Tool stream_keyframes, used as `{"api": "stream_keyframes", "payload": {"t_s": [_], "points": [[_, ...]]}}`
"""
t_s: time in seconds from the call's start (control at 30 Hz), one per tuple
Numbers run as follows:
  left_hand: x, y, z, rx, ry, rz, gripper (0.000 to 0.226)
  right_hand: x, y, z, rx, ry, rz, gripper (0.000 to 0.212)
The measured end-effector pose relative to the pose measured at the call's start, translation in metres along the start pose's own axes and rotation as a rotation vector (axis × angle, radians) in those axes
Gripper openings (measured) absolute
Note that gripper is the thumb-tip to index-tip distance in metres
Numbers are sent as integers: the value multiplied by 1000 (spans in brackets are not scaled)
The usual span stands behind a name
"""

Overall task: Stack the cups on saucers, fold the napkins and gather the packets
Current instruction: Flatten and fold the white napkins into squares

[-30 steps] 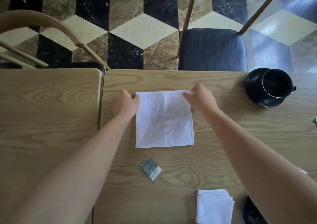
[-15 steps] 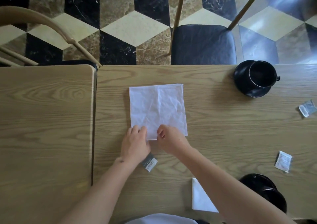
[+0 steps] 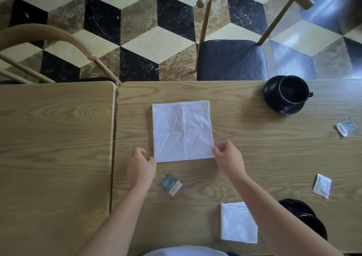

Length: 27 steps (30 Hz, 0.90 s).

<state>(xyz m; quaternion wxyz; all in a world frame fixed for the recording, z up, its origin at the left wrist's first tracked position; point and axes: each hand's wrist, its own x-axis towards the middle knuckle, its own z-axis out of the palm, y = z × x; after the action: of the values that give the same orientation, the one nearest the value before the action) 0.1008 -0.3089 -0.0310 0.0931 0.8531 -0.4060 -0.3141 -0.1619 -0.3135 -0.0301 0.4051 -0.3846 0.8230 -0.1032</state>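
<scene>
A white napkin (image 3: 182, 131) lies flat, folded to a near square, in the middle of the wooden table (image 3: 254, 157). My left hand (image 3: 141, 167) pinches its near left corner and my right hand (image 3: 228, 157) pinches its near right corner. A smaller folded napkin (image 3: 237, 223) lies near the front edge, partly under my right forearm. A black cup (image 3: 291, 92) stands on a black saucer (image 3: 274, 102) at the back right. Another black cup and saucer (image 3: 307, 216) sit at the front right, partly hidden by my arm. Three packets lie loose: a dark one (image 3: 170, 183), and two pale ones (image 3: 346, 126) (image 3: 322, 185).
A second wooden table (image 3: 54, 157) abuts on the left with a narrow gap. A chair with a dark seat (image 3: 231, 59) stands behind the table, and another chair's curved back (image 3: 49, 38) shows at the left. The floor has cube-patterned tiles.
My hands went from the napkin's far corners to its near edge, then spread apart to the two near corners. The napkin itself has stayed flat in place.
</scene>
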Motion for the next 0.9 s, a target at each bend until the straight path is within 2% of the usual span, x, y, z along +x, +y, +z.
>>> {"api": "stream_keyframes", "payload": {"t_s": [0.07, 0.13, 0.27, 0.33, 0.43, 0.53, 0.67, 0.77, 0.9], "points": [[0, -1, -1, -117, -37, -119, 11, -2, 0, 0, 37, -69, 94, 24], [0, 5, 1, -255, -175, -228, 11, -2, -3, 1, 70, -137, 133, 33], [8, 23, 0, -421, -401, -374, 11, 0, -25, -5, 170, -236, 231, 31], [12, 33, -8, -500, -409, -368, 7, -1, -39, -12, 229, -251, 219, 22], [9, 48, -28, -645, -394, -265, 10, -13, -61, -26, 331, -220, 129, 14], [-6, 49, -53, -757, -324, -98, 7, -38, -70, -43, 446, -198, 29, 17], [-46, 9, -71, -748, -277, 133, 16, -86, -43, -51, 525, -177, -87, 19], [-74, -42, -61, -663, -325, 111, 18, -118, 1, -32, 544, -208, -5, 17], [-98, -103, -28, -627, -386, -154, 17, -148, 52, -5, 466, -302, 190, 18]]}}
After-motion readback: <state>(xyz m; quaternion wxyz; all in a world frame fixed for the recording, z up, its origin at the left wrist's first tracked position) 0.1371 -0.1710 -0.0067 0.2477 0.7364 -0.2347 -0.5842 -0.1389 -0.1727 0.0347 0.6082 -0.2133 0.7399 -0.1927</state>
